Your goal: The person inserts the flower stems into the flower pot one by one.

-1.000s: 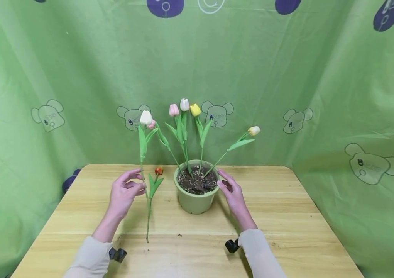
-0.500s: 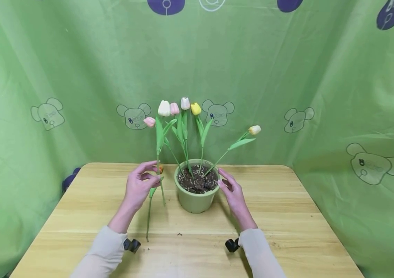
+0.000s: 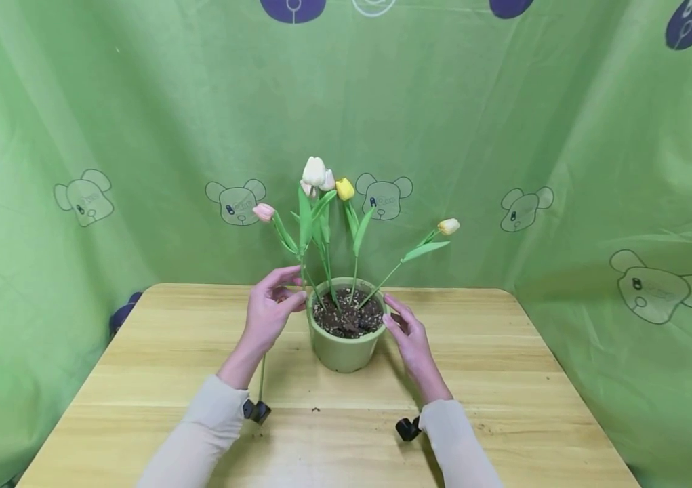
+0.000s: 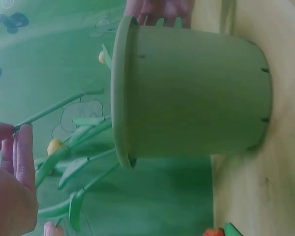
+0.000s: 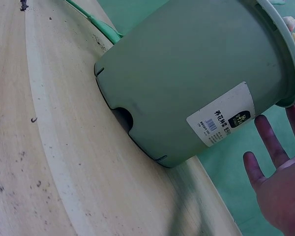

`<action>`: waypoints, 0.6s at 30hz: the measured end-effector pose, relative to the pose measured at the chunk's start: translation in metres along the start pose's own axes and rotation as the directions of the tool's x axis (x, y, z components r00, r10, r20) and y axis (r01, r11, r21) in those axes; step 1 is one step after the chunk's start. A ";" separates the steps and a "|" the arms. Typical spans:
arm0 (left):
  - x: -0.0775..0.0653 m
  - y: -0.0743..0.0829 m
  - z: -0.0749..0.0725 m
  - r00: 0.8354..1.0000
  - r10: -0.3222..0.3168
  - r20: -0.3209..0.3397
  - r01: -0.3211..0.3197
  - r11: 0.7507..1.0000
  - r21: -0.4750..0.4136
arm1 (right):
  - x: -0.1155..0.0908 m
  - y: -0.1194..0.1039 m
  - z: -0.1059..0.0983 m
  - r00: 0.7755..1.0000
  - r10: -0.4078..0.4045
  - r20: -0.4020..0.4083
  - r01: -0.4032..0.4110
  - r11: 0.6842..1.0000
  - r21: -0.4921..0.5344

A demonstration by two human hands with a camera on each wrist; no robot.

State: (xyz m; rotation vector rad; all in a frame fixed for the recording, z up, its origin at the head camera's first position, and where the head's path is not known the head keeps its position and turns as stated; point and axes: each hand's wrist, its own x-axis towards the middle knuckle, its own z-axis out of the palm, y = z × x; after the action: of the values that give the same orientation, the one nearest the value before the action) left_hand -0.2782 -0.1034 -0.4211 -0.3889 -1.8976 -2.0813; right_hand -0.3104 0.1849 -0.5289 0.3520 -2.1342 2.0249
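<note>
My left hand [image 3: 269, 305] pinches the green stem [image 4: 56, 108] of a white artificial tulip [image 3: 314, 171] between thumb and fingertips. The tulip is upright at the left side of the light green flowerpot [image 3: 346, 356]; in the left wrist view its lower stem end is above the rim. Dark soil [image 3: 352, 327] fills the pot, and several tulips stand in it, among them a yellow one [image 3: 344, 189] and a pink one [image 3: 263, 212]. At the pot's right rim, my right hand [image 3: 413, 349] touches it with fairly straight, spread fingers [image 5: 270, 140].
An orange-red tulip [image 4: 214, 232] lies on the wooden table [image 3: 492, 379] left of the pot; my left hand hides most of it in the head view, leaving its stem [image 3: 262, 376]. Soil crumbs [image 3: 316, 409] dot the tabletop. A green curtain [image 3: 443, 122] hangs behind.
My left hand has carried the white tulip rightward and slightly up, from beside the lying tulip to the pot's left rim. The right hand has stayed at the pot.
</note>
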 end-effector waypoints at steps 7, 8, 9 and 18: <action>0.018 -0.003 0.027 1.000 0.024 0.011 -0.024 1.000 -0.004 | 0.000 0.001 -0.001 1.000 0.026 0.011 -0.026 1.000 -0.004; 0.021 -0.004 0.030 1.000 0.024 0.013 -0.024 1.000 -0.005 | 0.000 0.000 -0.001 0.999 0.030 0.011 -0.030 1.000 -0.004; 0.023 -0.005 0.034 1.000 0.023 0.014 -0.023 1.000 -0.007 | 0.000 0.000 -0.001 0.999 0.028 0.014 -0.028 1.000 -0.002; 0.037 -0.018 0.055 0.999 0.036 0.009 -0.036 0.999 -0.005 | 0.001 0.000 -0.003 0.999 0.036 0.021 -0.036 0.999 0.016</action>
State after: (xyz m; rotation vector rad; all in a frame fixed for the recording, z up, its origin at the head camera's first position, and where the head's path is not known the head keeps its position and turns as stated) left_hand -0.3192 -0.0487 -0.4179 -0.4312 -1.8763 -2.0651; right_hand -0.3116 0.1875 -0.5286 0.3409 -2.1521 2.0685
